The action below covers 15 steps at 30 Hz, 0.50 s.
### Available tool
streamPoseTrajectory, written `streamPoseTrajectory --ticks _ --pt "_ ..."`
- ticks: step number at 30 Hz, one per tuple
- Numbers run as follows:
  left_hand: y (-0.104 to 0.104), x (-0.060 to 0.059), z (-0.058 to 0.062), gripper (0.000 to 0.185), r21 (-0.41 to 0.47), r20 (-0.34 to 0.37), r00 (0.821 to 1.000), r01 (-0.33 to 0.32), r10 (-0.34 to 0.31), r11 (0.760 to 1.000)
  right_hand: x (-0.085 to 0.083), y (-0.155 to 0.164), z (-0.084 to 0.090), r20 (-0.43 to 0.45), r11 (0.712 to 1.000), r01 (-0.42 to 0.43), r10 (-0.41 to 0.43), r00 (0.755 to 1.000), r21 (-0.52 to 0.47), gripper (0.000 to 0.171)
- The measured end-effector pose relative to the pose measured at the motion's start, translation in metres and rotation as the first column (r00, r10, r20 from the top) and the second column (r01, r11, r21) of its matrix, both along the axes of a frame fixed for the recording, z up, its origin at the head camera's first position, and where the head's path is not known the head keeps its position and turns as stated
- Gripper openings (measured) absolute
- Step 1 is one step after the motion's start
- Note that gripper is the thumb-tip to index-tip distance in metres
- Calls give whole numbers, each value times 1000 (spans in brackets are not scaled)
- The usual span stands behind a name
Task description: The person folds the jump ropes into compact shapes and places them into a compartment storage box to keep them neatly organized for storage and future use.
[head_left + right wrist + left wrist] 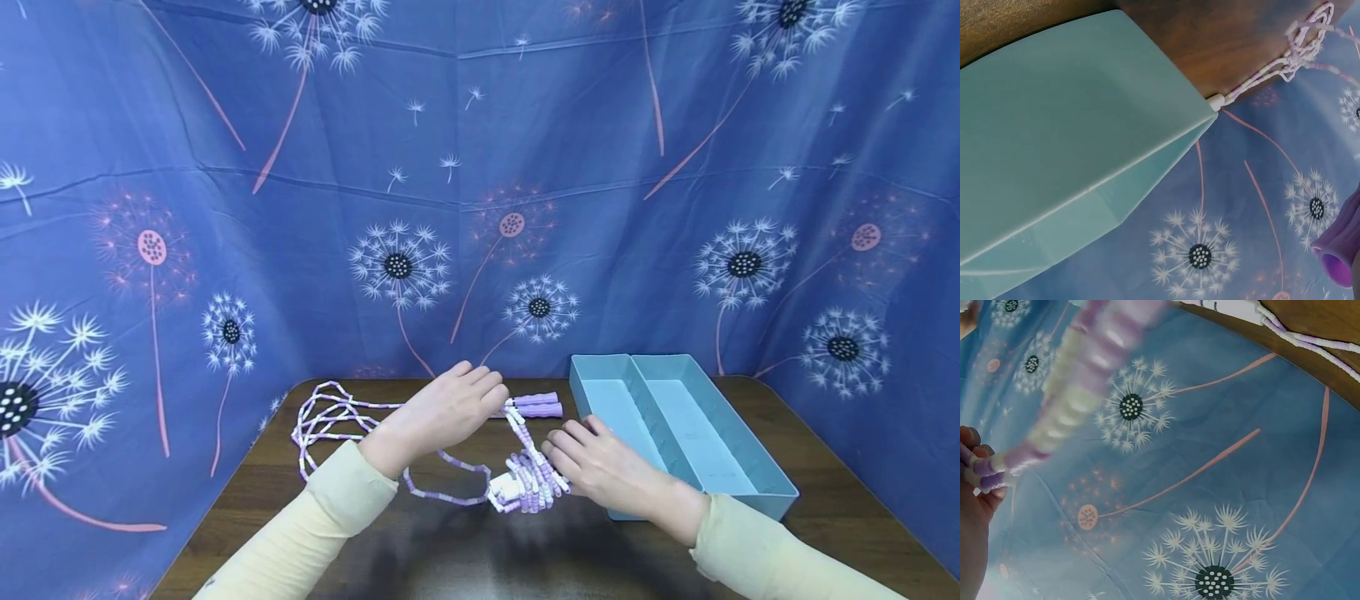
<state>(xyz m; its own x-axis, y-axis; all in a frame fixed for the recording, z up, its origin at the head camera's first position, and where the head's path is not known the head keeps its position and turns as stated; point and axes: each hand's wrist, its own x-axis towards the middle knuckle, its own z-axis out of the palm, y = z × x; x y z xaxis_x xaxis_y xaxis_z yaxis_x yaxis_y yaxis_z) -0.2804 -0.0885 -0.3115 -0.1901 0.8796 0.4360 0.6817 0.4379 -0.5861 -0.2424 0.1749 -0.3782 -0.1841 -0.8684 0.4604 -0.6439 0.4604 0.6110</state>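
Purple and white beaded jump rope (534, 482) is wound in a thick bundle at the front middle, over the wood table. My right hand (600, 467) holds this bundle at its right side; a purple handle (1338, 244) shows at the right edge of the right wrist view. My left hand (450, 408) is up and to the left, its fingers pinching a doubled beaded strand (997, 469) that runs down to the bundle. White handle ends (506, 486) stick out on the bundle's left. A loop of beads hangs left of it.
Another beaded jump rope (330, 412) lies loosely coiled at the table's left back, with purple handles (536, 405) behind my hands. A light blue two-compartment tray (750, 429) stands right, close to my right hand. Blue dandelion-print cloth (457, 125) hangs around the table (247, 508).
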Motion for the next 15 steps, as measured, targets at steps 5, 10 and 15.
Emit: streamPoseTrajectory --ticks 5,10,15 --pt "-3 -8 0 14 8 7 1000 -3 3 1000 -1 6 3 8 1000 -31 31 999 -5 58" --pt "-9 -17 -4 14 17 45 999 2 -3 1000 -2 10 4 9 999 -47 47 999 -18 56" --pt "-15 -28 -11 15 44 91 996 -27 23 999 -3 12 2 -18 996 -77 77 997 -40 69"
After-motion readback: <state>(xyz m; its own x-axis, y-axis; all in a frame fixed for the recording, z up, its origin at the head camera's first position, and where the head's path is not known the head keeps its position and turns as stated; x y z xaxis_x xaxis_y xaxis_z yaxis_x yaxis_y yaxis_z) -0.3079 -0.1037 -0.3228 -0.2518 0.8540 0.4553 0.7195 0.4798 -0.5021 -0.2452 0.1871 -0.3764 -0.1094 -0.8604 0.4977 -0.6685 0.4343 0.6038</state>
